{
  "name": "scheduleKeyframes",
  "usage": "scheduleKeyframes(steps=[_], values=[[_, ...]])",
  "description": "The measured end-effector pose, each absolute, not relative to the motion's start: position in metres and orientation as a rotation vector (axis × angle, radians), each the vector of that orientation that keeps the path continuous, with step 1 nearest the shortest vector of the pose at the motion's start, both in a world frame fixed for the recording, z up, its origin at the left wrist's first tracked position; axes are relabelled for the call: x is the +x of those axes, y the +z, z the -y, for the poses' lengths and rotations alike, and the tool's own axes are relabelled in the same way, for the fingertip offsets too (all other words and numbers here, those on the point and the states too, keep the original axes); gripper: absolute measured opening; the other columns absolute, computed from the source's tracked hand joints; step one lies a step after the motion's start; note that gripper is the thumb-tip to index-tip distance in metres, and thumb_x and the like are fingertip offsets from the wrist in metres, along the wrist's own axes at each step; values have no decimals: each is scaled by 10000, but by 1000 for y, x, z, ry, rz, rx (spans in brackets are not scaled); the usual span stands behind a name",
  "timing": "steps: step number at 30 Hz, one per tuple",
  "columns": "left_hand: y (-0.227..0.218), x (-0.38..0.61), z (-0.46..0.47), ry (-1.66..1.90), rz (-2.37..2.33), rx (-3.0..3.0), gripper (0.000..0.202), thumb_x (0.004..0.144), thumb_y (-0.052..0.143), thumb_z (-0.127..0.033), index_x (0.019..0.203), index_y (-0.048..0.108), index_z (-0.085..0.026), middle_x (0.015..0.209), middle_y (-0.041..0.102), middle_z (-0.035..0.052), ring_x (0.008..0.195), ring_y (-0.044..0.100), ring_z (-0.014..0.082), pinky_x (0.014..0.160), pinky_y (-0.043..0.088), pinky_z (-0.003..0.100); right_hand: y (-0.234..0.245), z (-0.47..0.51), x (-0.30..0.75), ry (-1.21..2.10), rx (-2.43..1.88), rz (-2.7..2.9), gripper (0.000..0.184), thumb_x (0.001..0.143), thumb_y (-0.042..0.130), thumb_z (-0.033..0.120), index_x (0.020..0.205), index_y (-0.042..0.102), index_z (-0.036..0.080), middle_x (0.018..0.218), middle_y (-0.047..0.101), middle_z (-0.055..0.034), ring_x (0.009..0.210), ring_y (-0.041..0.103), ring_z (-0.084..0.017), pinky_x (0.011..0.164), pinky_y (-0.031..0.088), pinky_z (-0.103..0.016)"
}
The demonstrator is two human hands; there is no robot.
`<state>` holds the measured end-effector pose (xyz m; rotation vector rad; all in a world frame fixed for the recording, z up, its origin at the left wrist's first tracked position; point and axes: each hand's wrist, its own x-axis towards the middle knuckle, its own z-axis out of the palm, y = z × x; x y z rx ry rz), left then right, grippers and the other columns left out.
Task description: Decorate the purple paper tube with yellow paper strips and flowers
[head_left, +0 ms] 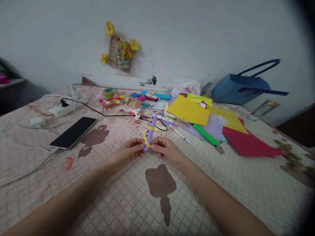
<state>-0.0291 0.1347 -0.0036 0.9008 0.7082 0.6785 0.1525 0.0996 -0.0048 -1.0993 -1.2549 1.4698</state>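
Observation:
A purple paper tube [151, 127] with dark dots stands tilted between my hands, above the middle of the table. A yellow strip [147, 140] wraps around its lower part, and another yellow band crosses it higher up. My left hand [134, 148] grips the tube's lower end from the left, fingers curled round it. On the right, my right hand [164, 149] pinches the loose end of the lower yellow strip close to the tube. Just behind the tube lies a white glue gun [135, 113] with a black cable.
A phone [73, 132] and a power strip [69, 106] with cables lie at left. Scissors [180, 122], a marker [180, 134], a green roll [205, 134], yellow sheets [188, 109] and red paper [248, 141] spread right. A blue bag [238, 88] and glass bottle [264, 108] are beyond.

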Motion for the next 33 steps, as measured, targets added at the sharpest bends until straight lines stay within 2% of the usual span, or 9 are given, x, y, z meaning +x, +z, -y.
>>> scheduleKeyframes(steps=[8,13,22,29,33], values=[[-2,-28,-132,680,-733,945,226,694,691,-216,892,624,-131,800,587,18,659,524,67,646,423,202,-3,-100,149,1422,-1150,1328,258,671,675,381,753,550,170,649,503,45,475,384,-53,393,306,-184],[-3,-27,-130,709,-746,1014,218,689,687,-240,869,623,-136,816,590,14,665,519,71,640,414,210,-2,-99,147,1358,-1168,1401,265,679,665,402,705,528,176,596,469,55,460,362,-56,399,294,-193],[-2,-23,-126,750,-921,1240,291,642,713,-295,832,572,-126,771,625,31,631,585,124,602,470,261,-5,-95,138,1462,-1123,1170,233,652,692,369,694,564,180,650,515,32,526,411,-70,428,319,-187],[-5,-25,-129,767,-759,1191,274,716,655,-264,941,579,-129,938,633,60,806,608,146,790,482,308,-6,-95,139,1496,-1089,1055,213,666,684,355,715,578,177,619,506,40,506,407,-66,451,319,-198],[-7,-26,-130,771,-730,1173,302,709,666,-252,972,583,-131,974,633,73,833,609,154,817,476,317,-9,-96,140,1500,-1082,1040,218,669,685,349,723,571,171,611,507,38,486,400,-62,448,315,-200]])
